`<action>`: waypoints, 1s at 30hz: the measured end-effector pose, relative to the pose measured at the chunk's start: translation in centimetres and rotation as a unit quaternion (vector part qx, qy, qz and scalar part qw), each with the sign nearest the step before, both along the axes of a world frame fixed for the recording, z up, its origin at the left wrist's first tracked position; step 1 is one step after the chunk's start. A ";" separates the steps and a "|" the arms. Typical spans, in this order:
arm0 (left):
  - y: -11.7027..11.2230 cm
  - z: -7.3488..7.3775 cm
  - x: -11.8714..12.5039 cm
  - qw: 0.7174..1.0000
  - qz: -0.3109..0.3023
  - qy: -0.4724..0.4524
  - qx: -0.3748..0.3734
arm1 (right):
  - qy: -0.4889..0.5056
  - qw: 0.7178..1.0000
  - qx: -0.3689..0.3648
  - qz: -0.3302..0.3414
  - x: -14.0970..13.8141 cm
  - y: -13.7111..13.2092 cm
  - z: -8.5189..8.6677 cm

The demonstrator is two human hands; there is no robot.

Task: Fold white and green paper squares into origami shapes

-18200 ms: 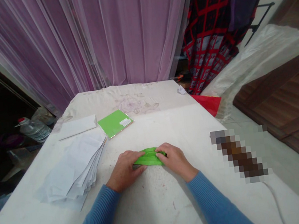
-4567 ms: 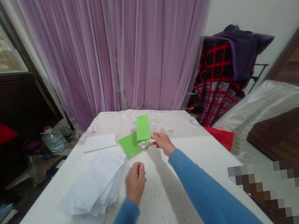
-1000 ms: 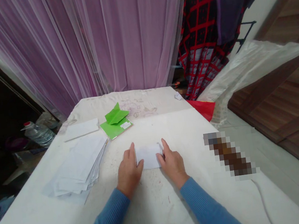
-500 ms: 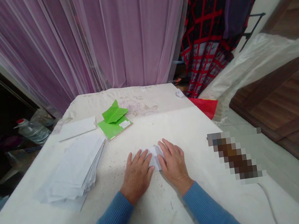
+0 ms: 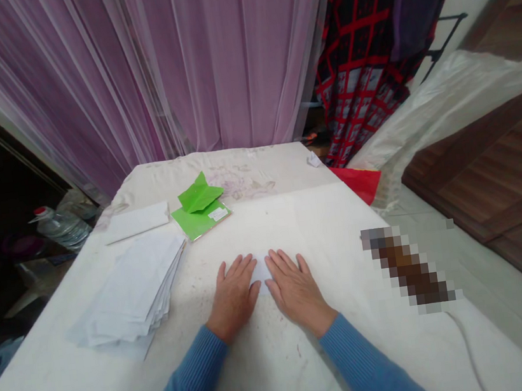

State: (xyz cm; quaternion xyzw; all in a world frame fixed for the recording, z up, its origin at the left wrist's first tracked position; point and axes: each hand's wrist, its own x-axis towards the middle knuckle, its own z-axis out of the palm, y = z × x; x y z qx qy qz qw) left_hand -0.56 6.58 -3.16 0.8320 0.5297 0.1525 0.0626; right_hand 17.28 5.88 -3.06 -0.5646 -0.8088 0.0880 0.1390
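Observation:
A small piece of white paper (image 5: 261, 275) lies flat on the white-covered table (image 5: 284, 372), its middle showing between my two hands. My left hand (image 5: 235, 295) rests palm down over the paper's left side, fingers stretched out. On the right side, my right hand (image 5: 296, 288) lies flat in the same way, its fingers extended forward. Both palms hide the paper's outer edges, so its full shape cannot be seen.
A stack of white sheets (image 5: 129, 290) lies at the left, with a folded white paper (image 5: 137, 223) behind it. Beyond my hands sit a green packet (image 5: 200, 224) and a folded green paper (image 5: 200, 194). A blurred-out object (image 5: 407, 266) with a cord is at the right edge.
My right hand has flattened from a raised, bent pose onto the paper. A fold or flap that stood up on the paper's right side no longer shows. My left hand has barely shifted.

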 end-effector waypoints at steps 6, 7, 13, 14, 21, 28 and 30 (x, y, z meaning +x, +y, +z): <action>0.2 0.0 -1.1 0.999 0.004 0.042 -0.017 | -0.018 0.999 -0.010 -0.036 0.1 -0.5 0.2; 0.2 0.0 -1.3 0.999 0.006 0.043 -0.017 | -0.019 0.999 -0.008 -0.039 0.2 -0.6 0.2; 0.4 -0.1 -2.4 0.998 0.029 0.057 -0.030 | -0.032 0.998 -0.014 -0.054 0.7 -0.8 0.3; 0.5 -0.1 -2.6 0.997 0.031 0.058 -0.035 | -0.031 0.998 -0.014 -0.056 0.8 -0.8 0.3; 0.6 0.5 -2.8 0.996 0.025 0.047 -0.070 | -0.016 1.000 0.008 -0.017 0.8 -0.8 0.3; 0.5 1.4 -2.6 0.993 0.027 0.049 -0.101 | -0.016 0.998 -0.017 0.064 0.9 -0.7 1.0; 0.5 1.5 -2.6 0.993 0.026 0.049 -0.107 | -0.021 0.999 -0.014 0.046 1.3 -0.3 1.1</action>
